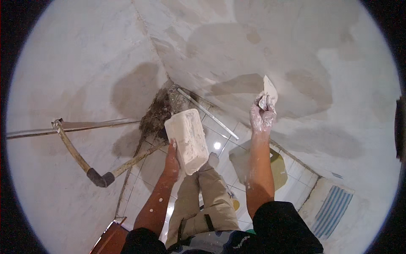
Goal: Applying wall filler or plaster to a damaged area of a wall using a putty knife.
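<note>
My left hand (pixel 171 164) grips the side of an oblong, cream-coloured plaster pan (pixel 185 135), crusted with dried plaster; its inside cannot be made out. The pan is held out over the floor, in front of my legs. Up to the right, my right hand (pixel 263 115) is closed around a scraper (pixel 270 89), its blade coated in pale plaster and pointing away from me. White plaster smears the fingers of this hand. The scraper is close to the right-hand wall (pixel 304 80), which has darker damp-looking patches; whether the blade touches it I cannot tell.
A pipe with a dark elbow (pixel 100 178) juts from the left wall. A pale straight bar (pixel 208 113) leans near the rough, dirty corner (pixel 156 111). Behind my right forearm stands a yellowish container (pixel 278 171) on the tiles. A blue-striped cloth (pixel 333 211) is at the lower right.
</note>
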### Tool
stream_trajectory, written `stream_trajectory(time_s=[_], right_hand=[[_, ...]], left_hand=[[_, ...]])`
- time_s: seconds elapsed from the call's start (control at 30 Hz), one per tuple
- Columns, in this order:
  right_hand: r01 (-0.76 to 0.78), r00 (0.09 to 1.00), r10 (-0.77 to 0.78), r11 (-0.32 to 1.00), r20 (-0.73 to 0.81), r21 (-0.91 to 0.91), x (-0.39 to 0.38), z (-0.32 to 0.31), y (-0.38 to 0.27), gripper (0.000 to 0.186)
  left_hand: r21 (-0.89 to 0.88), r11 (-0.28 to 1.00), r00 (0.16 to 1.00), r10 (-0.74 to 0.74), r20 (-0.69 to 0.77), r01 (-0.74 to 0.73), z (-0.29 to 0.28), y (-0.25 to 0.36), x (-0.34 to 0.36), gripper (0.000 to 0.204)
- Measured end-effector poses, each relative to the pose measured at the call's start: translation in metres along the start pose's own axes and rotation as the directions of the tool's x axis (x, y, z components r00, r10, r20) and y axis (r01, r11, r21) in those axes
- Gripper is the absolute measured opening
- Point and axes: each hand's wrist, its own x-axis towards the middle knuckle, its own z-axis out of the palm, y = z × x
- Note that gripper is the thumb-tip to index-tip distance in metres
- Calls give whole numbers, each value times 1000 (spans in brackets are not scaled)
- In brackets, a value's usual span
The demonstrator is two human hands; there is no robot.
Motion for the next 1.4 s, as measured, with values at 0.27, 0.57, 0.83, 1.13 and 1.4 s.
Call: stream_trajectory(time_s=[0.27, 0.57, 0.83, 1.13, 1.4], right_hand=[[121, 836, 241, 794, 492, -595, -156, 101, -31, 25], [380, 681, 365, 565, 635, -732, -305, 185, -56, 28], [704, 548, 191, 422, 815, -572, -333, 178, -60, 36], [945, 291, 135, -198, 947, -262, -344, 157, -68, 39], [910, 413, 177, -116, 894, -397, -363, 153, -47, 27]], left_hand=[[-196, 951, 940, 277, 198, -239, 44, 74, -83, 61], [-500, 752, 796, 577, 182, -430, 103, 145, -200, 61], [-461, 728, 739, 643, 200, -508, 120, 151, -254, 60], [-557, 725, 753, 611, 246, -406, 119, 156, -246, 60], [-537, 774, 778, 549, 305, -336, 107, 158, -219, 57]])
